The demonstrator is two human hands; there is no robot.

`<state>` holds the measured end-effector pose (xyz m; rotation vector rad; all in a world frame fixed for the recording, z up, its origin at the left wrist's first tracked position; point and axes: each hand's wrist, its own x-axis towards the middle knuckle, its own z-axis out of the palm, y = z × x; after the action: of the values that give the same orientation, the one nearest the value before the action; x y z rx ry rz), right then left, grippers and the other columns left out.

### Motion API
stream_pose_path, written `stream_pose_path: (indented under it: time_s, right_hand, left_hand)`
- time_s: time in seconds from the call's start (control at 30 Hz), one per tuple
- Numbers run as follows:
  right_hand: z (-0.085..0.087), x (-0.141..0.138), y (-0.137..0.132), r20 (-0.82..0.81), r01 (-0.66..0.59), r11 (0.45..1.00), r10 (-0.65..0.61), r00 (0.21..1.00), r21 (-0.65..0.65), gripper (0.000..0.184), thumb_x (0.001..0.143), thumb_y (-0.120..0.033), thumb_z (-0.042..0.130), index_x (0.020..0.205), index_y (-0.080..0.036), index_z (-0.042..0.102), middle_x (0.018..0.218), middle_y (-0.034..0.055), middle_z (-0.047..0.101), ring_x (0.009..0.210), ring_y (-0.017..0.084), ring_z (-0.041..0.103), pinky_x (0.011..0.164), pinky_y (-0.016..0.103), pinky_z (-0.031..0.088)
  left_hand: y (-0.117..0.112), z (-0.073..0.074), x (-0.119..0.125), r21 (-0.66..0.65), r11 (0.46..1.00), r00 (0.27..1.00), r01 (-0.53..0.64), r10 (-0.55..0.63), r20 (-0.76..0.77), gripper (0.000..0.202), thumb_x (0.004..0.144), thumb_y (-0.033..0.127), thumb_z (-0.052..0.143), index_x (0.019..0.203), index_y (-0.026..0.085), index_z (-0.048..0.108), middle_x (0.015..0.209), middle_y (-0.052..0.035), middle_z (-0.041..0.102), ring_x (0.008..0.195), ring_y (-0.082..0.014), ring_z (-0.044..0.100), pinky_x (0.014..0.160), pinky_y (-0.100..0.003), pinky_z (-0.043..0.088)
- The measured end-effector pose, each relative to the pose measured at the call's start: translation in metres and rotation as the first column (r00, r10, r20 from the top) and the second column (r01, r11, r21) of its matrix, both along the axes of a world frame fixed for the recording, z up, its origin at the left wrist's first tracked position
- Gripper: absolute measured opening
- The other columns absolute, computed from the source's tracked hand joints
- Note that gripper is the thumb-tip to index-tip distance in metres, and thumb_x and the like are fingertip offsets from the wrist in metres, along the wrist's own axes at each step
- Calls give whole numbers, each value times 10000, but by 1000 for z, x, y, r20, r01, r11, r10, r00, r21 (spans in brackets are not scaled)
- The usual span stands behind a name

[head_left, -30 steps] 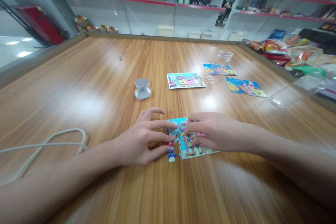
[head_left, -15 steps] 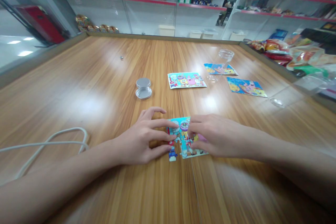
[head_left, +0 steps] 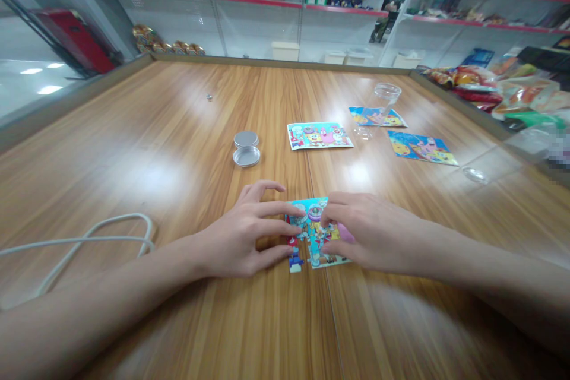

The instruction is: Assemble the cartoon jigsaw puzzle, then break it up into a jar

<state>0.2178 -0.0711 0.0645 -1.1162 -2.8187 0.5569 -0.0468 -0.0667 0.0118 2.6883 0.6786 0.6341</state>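
Note:
A colourful cartoon jigsaw puzzle lies on the wooden table between my hands. A narrow gap splits its lower part, with a dark blue and red section on the left. My left hand is open and spread, its fingertips resting on the puzzle's left side. My right hand has curled fingers and a thumb closed in on the puzzle's right part, covering much of it. Whether a single piece is pinched there is hidden. Farther back lies a card with a similar cartoon picture.
Two round metal tin parts lie beyond my left hand. Blue cartoon cards and a clear plastic cup stand to the right. A white cable loops at left. Packaged goods crowd the right edge.
The view has shifted slightly, so everything sits a little farther right. Both hands keep nearly the same pose on the puzzle, and the gap in it looks about the same.

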Motion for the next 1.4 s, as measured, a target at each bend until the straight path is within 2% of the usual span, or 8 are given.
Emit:
stream_pose_path:
  time_s: [0.27, 0.4, 0.57, 0.67, 0.87, 1.13, 1.3, 1.4]
  right_hand:
    - [-4, -6, -2, 4, 5, 995, -5, 1000, -99, 108, 895, -182, 584, 952, -166, 675, 980, 83, 682, 877, 194, 640, 771, 298, 475]
    - [-2, -5, -2, -5, 7, 989, -7, 1000, -148, 143, 910, -172, 572, 1022, -183, 661, 1058, 76, 665, 926, 188, 635, 811, 300, 471]
    - [-1, -1, -4, -16, 41, 997, -42, 999, -73, 131, 910, -226, 606, 1022, -180, 657, 1019, 76, 671, 923, 201, 630, 795, 312, 454]
    - [-2, -3, -5, 0, 15, 999, -15, 1000, -49, 138, 923, -218, 587, 1034, -173, 656, 1024, 83, 677, 943, 211, 635, 807, 321, 450]
    - [-4, -9, -5, 48, 34, 994, -29, 998, -104, 79, 912, -214, 580, 925, -158, 634, 961, 74, 672, 838, 190, 629, 740, 311, 446]
    - [-6, -8, -3, -7, 28, 992, -29, 1000, -123, 133, 905, -285, 624, 957, -163, 636, 971, 76, 671, 848, 193, 629, 736, 303, 442]
    - [3, -5, -3, -19, 61, 998, -62, 998, -32, 158, 903, -328, 644, 937, -174, 656, 909, 56, 671, 802, 180, 610, 693, 291, 411]
    - [0, -8, -7, -16, 48, 999, -49, 999, -18, 185, 901, -357, 650, 928, -174, 667, 913, 64, 681, 805, 185, 621, 707, 299, 423]
  left_hand:
    - [0, -1, -1, 29, 1000, 999, 9, -10, 32, 237, 859, 226, 725, 1084, 292, 759, 1274, -40, 699, 1229, -296, 557, 1139, -579, 322]
    - [0, -1, -1, 13, 1000, 1000, 1, -1, 20, 188, 857, 245, 730, 1036, 287, 771, 1268, -35, 701, 1230, -304, 556, 1115, -569, 342]
    - [1, 0, 0, 5, 1000, 1000, 12, -12, 22, 218, 876, 243, 715, 1087, 283, 752, 1267, -40, 701, 1192, -279, 587, 1124, -558, 336]
    - [1, 1, 1, 13, 1000, 999, 25, -25, 44, 253, 892, 244, 699, 1143, 263, 728, 1258, -48, 706, 1184, -265, 592, 1131, -538, 350]
    - [2, 2, 1, 38, 998, 997, 46, -48, 67, 206, 877, 199, 705, 1061, 279, 754, 1216, -23, 724, 1159, -248, 596, 1134, -537, 348]
    - [-1, 6, 3, -14, 999, 999, 31, -31, 34, 155, 874, 240, 714, 1021, 269, 756, 1222, -38, 718, 1107, -249, 625, 1141, -539, 328]
    - [-4, 5, 4, 37, 999, 999, -6, 5, 41, 202, 876, 319, 727, 1061, 238, 729, 1231, -59, 706, 1221, -295, 558, 1112, -537, 353]
    - [-5, 3, 4, 43, 999, 999, -19, 18, 30, 236, 871, 327, 732, 1086, 230, 717, 1240, -72, 699, 1268, -315, 515, 1106, -540, 358]
